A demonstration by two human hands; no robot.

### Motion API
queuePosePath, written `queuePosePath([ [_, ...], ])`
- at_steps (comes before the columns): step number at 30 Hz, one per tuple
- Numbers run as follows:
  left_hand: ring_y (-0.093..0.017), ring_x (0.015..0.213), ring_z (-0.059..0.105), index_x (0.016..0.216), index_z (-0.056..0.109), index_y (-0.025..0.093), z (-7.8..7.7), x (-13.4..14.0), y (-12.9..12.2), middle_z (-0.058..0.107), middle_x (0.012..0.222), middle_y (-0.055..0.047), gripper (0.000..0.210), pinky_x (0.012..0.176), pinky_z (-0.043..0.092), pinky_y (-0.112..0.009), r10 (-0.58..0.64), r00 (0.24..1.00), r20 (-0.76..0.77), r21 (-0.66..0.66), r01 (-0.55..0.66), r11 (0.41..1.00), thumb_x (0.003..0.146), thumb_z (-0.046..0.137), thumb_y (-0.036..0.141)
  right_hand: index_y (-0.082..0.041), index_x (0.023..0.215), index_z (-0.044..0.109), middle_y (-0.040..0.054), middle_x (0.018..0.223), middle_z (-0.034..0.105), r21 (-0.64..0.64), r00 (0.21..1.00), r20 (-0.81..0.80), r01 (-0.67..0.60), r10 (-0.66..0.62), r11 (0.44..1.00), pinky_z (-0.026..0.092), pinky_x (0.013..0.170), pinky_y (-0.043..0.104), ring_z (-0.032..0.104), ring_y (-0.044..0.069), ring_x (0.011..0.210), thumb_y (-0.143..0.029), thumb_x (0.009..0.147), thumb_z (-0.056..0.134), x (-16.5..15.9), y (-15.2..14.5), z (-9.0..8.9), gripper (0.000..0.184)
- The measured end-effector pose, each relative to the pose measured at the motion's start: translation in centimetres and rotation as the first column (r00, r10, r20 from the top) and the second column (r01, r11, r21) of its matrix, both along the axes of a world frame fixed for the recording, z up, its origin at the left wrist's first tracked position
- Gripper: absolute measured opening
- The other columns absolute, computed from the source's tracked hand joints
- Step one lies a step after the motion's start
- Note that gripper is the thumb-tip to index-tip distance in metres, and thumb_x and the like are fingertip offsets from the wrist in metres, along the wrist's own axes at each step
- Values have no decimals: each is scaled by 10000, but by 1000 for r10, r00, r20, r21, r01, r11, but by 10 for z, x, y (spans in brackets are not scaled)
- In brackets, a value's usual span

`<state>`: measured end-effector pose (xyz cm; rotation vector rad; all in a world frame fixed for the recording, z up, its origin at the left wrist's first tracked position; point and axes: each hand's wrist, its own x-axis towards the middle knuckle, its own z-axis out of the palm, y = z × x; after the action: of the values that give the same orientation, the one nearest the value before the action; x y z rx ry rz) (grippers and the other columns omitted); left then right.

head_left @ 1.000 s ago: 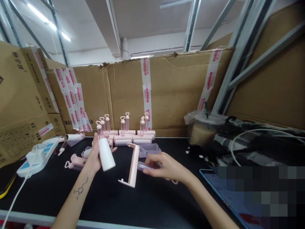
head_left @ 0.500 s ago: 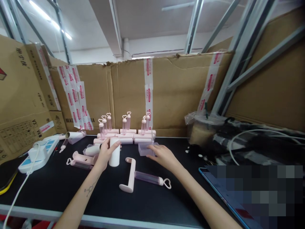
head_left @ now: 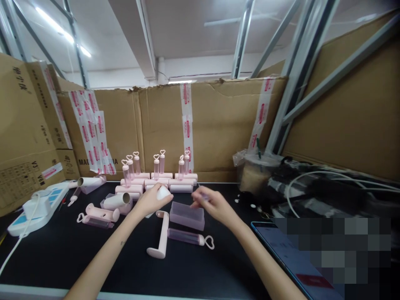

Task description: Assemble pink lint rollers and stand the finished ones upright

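Observation:
My left hand (head_left: pixel 153 201) is closed around a white paper roll (head_left: pixel 163 192), which is tilted and partly hidden by the fingers. My right hand (head_left: pixel 215 203) is raised just beyond the right end of a translucent purple box (head_left: pixel 187 216), its fingers curled into a pinch. A small purplish bit shows between those fingers, too blurred to name. Nearer to me, a pale pink bracket-shaped holder (head_left: pixel 163 235) stands beside a translucent purple tube with a heart-shaped loop (head_left: pixel 186 236). Left of my left hand, another white roll (head_left: pixel 116 201) rests on a second purple box.
Pink holders (head_left: pixel 156 183) with upright heart-topped tubes line the back by the cardboard wall (head_left: pixel 212 125). A power strip (head_left: pixel 40 210) lies left, near another roll (head_left: pixel 89 181). At right are a bagged drink cup (head_left: pixel 254 173), black cloth-like clutter and a tablet (head_left: pixel 281 250).
The purple box is nearer to me, and my right hand has come off it with fingers curled. My left hand has moved right with the roll, now tilted. The view has shifted slightly.

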<state>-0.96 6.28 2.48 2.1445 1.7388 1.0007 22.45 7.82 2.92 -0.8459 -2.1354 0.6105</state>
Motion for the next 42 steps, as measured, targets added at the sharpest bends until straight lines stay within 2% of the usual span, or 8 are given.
queuePosePath([
  [2, -242, 845, 617, 1021, 546, 237, -2, 6, -1, 665, 881, -29, 376, 706, 453, -320, 22, 996, -84, 49, -18, 999, 727, 535, 471, -191, 996, 587, -14, 503, 586, 82, 985, -51, 166, -163, 983, 440, 559, 243, 580, 144, 483, -459, 909, 293, 6, 0, 6, 407],
  [4, -249, 933, 597, 1085, 515, 243, -8, 10, -4, 654, 972, -36, 386, 739, 451, -329, 55, 982, -181, 157, -26, 987, 750, 518, 433, -210, 1021, 616, 20, 631, 602, 246, 945, -43, 325, -325, 913, 442, 598, 263, 593, 156, 573, -443, 909, 302, 7, 0, 8, 407],
  [6, -244, 981, 578, 1133, 488, 218, -17, 12, -7, 627, 1055, -60, 401, 759, 453, -331, 75, 955, -287, 280, 9, 960, 772, 499, 394, -216, 1005, 639, 70, 881, 605, 384, 933, -43, 346, -357, 856, 448, 714, 289, 604, 188, 796, -409, 902, 340, 2, 0, 7, 370],
  [8, -247, 982, 572, 1166, 470, 188, -25, 15, -9, 610, 1080, -87, 423, 772, 453, -344, 69, 924, -376, 357, 76, 931, 783, 497, 364, -212, 1028, 625, 81, 989, 586, 412, 962, -17, 256, -273, 874, 445, 770, 287, 587, 187, 885, -361, 902, 351, -7, -1, 2, 337],
  [13, -254, 966, 558, 1192, 448, 149, -29, 23, -9, 600, 1086, -109, 421, 793, 441, -375, 57, 876, -480, 453, 191, 871, 786, 499, 248, -224, 907, 660, 29, 827, 650, 293, 963, 115, 202, -244, 934, 458, 621, 247, 610, 159, 695, -365, 787, 533, -26, -8, -7, 225],
  [22, -257, 938, 539, 1154, 471, 130, 1, 49, 4, 597, 1074, -121, 371, 780, 426, -382, -96, 848, -522, 436, 362, 824, 800, 471, 240, -160, 845, 615, 32, 781, 668, 25, 975, -191, 119, -112, 993, 450, 632, 259, 607, 174, 729, -233, 683, 557, -12, 14, -7, 187],
  [28, -263, 948, 533, 1148, 471, 135, -3, 64, 17, 597, 1076, -117, 372, 781, 419, -387, -140, 855, -499, 431, 385, 816, 795, 486, 254, -156, 764, 575, 22, 721, 628, -17, 972, -176, 158, -158, 987, 438, 609, 263, 574, 163, 679, -233, 667, 546, 0, 26, -9, 128],
  [42, -248, 894, 513, 1176, 443, 119, -22, 57, 12, 578, 999, -116, 355, 765, 411, -378, -83, 807, -585, 404, 379, 832, 828, 426, 186, -198, 719, 505, -40, 672, 551, 32, 962, 12, 272, -272, 962, 357, 538, 216, 458, 113, 588, -235, 587, 576, -9, 15, -18, 154],
])
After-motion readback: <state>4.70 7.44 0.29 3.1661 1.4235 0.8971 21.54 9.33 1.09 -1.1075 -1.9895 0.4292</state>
